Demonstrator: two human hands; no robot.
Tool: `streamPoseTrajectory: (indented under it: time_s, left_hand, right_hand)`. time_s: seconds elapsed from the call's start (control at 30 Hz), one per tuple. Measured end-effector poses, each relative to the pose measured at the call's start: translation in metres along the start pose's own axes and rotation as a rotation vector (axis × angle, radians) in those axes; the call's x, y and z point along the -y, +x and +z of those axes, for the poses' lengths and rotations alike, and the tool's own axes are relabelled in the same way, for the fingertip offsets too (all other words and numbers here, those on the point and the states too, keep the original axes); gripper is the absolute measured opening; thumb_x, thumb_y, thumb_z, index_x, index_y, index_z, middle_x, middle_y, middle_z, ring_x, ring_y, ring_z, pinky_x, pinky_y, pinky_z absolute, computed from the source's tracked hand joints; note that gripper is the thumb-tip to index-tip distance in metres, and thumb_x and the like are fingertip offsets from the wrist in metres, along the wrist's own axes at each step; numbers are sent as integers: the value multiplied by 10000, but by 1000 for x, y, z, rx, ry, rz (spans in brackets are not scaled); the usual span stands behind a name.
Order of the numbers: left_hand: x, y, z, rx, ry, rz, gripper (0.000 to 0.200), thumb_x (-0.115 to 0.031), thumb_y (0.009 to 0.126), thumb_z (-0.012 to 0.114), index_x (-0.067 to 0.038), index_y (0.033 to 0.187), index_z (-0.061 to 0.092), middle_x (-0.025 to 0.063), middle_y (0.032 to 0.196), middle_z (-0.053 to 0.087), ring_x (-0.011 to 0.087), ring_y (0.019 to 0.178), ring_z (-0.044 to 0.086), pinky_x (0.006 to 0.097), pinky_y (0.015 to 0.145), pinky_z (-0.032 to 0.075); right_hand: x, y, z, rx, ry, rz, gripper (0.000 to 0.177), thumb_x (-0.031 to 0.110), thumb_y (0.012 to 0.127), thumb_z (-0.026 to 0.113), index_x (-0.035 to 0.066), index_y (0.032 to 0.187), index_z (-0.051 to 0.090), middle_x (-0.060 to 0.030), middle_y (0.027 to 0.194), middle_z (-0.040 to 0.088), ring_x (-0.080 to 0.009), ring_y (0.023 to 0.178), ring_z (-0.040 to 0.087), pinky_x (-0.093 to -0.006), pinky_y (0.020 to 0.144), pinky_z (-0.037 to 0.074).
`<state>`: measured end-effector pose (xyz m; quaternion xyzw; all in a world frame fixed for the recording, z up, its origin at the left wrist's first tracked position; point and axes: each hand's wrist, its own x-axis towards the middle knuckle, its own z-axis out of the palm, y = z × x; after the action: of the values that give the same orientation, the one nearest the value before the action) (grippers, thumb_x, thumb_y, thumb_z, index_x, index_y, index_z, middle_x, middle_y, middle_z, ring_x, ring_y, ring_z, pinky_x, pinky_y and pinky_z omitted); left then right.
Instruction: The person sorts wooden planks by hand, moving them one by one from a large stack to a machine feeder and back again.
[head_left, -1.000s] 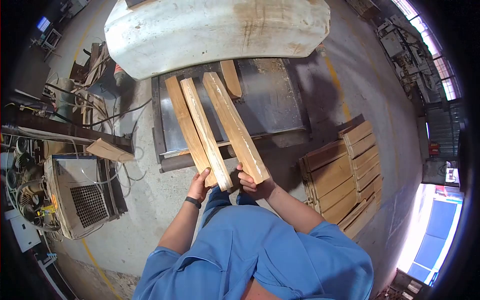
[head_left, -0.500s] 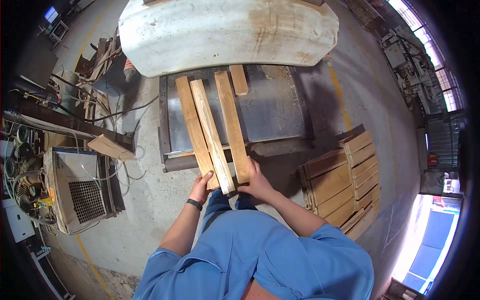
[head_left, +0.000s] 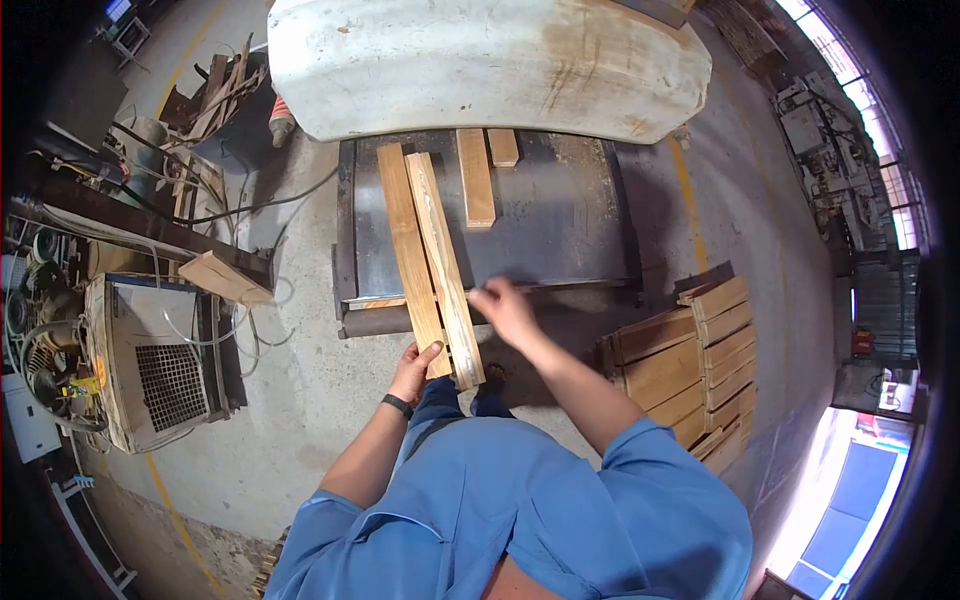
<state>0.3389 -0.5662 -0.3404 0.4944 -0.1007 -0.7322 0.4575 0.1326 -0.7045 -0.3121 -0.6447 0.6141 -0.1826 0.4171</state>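
Observation:
My left hand (head_left: 415, 370) grips the near end of a brown wooden board (head_left: 408, 240), with its thumb on top. A paler board with a rough, streaked face (head_left: 440, 260) lies right beside it; both reach from the metal machine bed (head_left: 560, 230) over its front edge. My right hand (head_left: 503, 308) is just right of the pale board, its fingers curled and blurred. Farther up the bed, a third board (head_left: 476, 180) and a shorter-looking one (head_left: 503, 148) lie partly under the white machine cover (head_left: 480, 70).
Stacked boards (head_left: 680, 370) stand at the right on the floor. At the left are a box with a grille (head_left: 160, 360), a lone wood block (head_left: 225, 277), hoses and a bin of scrap wood (head_left: 225, 110). A dark roller (head_left: 375, 322) runs along the bed's front.
The third board has moved away from me, up the bed and toward the white cover. My right hand has let go of it and risen. The view has shifted slightly.

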Motion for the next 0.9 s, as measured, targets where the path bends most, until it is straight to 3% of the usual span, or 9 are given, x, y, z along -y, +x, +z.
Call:
streamPoseTrajectory:
  time_s: [0.07, 0.17, 0.27, 0.37, 0.53, 0.67, 0.73, 0.83, 0.9]
  left_hand:
    - [7, 6, -2, -75, 80, 95, 648, -300, 920, 761, 18, 1389, 446, 127, 1244, 636, 218, 1130, 629, 380, 964, 520]
    - [7, 4, -4, -158, 188, 133, 688, -294, 906, 781, 22, 1395, 415, 138, 1199, 638, 195, 1050, 639, 347, 890, 539]
    - [-6, -7, 3, -216, 261, 123, 764, -292, 894, 797, 27, 1425, 351, 138, 1176, 634, 181, 994, 641, 323, 803, 553]
    - [-3, -8, 10, -240, 333, 197, 879, -282, 861, 831, 40, 1456, 270, 154, 1201, 609, 197, 989, 642, 323, 769, 564]
    - [12, -9, 27, -259, 381, 404, 1040, -269, 732, 932, 59, 1452, 257, 240, 1282, 518, 297, 1093, 604, 394, 885, 561]
    - [25, -3, 24, -597, 1028, 534, 933, -258, 690, 921, 46, 1391, 386, 237, 1179, 532, 344, 1216, 489, 479, 1049, 444]
    - [12, -12, 33, -680, 1128, 459, 844, -242, 715, 895, 57, 1363, 445, 252, 1231, 509, 338, 1287, 439, 476, 1103, 402]
    - [-8, -24, 27, -569, 1246, 345, 738, -206, 766, 834, 50, 1359, 475, 217, 1243, 554, 292, 1226, 523, 418, 1045, 461]
    - [-13, -26, 11, -371, 800, 305, 661, -167, 809, 798, 45, 1354, 491, 179, 1242, 592, 251, 1174, 575, 376, 1013, 482]
  right_hand:
    - [-48, -28, 39, 288, 73, 119, 755, 522, 921, 690, -66, 1367, 530, -227, 1147, 707, -342, 1080, 683, -430, 948, 527]
    - [-6, -71, 23, 581, 759, 415, 776, 528, 919, 687, -58, 1389, 495, -102, 1061, 700, -291, 1022, 684, -446, 896, 545]
    - [-20, -68, 28, 545, 591, 285, 691, 453, 907, 723, -35, 1357, 531, -161, 1160, 689, -301, 1049, 683, -414, 940, 517]
    - [27, -80, 1, 133, -278, 130, 721, 481, 836, 760, -11, 1313, 536, -182, 1036, 721, -382, 975, 707, -484, 872, 538]
    - [-29, -76, 15, 56, 139, 10, 823, 464, 869, 761, -38, 1409, 396, -250, 1280, 614, -362, 1082, 677, -455, 876, 555]
    - [-59, -61, 24, 483, 776, 387, 799, 435, 939, 717, -104, 1422, 379, -187, 1221, 628, -227, 1025, 674, -346, 750, 596]
    - [-50, -64, 17, 418, 774, 354, 773, 433, 933, 724, -107, 1395, 419, -190, 1213, 631, -220, 1002, 674, -345, 741, 596]
    - [-31, -69, 2, 386, 791, 370, 700, 426, 940, 717, -105, 1334, 486, -182, 1207, 636, -209, 1005, 661, -343, 786, 578]
    - [-32, -67, -6, 383, 798, 321, 661, 419, 946, 710, -101, 1304, 512, -175, 1207, 638, -205, 1034, 644, -344, 843, 553]
